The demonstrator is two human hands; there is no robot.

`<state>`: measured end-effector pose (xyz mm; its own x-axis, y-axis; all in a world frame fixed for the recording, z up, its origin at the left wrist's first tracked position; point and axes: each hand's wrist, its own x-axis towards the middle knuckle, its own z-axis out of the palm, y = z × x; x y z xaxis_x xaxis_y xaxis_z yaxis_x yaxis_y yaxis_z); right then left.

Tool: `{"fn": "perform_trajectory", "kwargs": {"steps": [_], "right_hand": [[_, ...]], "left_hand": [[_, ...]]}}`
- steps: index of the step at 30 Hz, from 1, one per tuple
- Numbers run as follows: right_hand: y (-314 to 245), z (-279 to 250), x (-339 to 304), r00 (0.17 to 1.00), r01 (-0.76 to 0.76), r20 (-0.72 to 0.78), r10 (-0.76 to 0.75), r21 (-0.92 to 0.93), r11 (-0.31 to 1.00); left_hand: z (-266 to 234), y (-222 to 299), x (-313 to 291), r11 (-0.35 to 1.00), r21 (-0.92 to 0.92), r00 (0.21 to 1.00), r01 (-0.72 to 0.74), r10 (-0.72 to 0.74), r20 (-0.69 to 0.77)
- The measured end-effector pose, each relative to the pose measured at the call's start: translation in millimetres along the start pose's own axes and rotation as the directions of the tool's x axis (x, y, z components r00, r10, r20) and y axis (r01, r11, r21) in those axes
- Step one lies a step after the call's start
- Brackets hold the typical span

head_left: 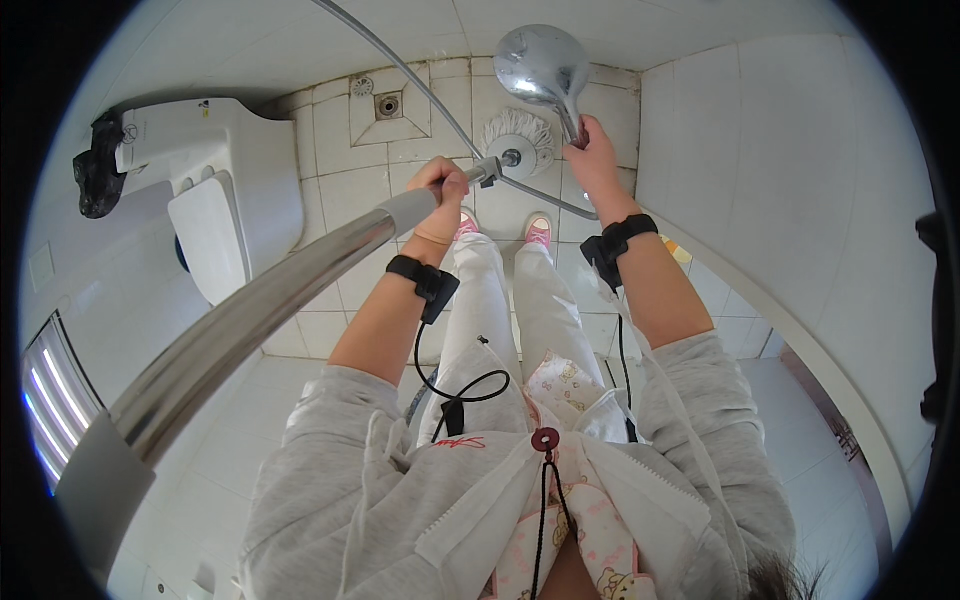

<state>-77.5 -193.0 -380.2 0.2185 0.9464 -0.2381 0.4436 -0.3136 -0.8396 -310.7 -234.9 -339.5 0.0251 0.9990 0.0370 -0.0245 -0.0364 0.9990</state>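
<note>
My left hand (438, 190) is closed around the steel handle (270, 295) of a mop, near a grey sleeve on it. The handle slants down from the lower left to the mop's round white head (514, 152), which has white strings spread on the tiled floor in front of my feet. My right hand (597, 165) grips the handle of a chrome shower head (540, 66), raised beyond the mop head and to its right. A grey metal hose (400, 62) comes from the top, passes by the mop handle's lower end, and runs on toward my right wrist.
To the left stands a white toilet (262, 170), with a black plastic bag (98, 168) at its far-left end. A square floor drain (388, 105) lies near the back wall. A pale curved edge (800, 335) and a white wall (770, 130) bound the right side.
</note>
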Motion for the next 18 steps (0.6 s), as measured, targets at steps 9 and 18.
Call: {"fn": "perform_trajectory", "kwargs": {"steps": [9,18], "right_hand": [[8.5,-1.8,3.5,1.0,-0.01,-0.02,0.01,0.01,1.0],[1.9,2.0,4.5,1.0,0.013,-0.003,-0.013,-0.041,0.999]], "left_hand": [[-0.5,-1.2,1.1,1.0,0.01,1.0,-0.006,0.006,-0.004],[1.0,0.3,2.4,1.0,0.001,1.0,-0.014,0.014,-0.007]]}}
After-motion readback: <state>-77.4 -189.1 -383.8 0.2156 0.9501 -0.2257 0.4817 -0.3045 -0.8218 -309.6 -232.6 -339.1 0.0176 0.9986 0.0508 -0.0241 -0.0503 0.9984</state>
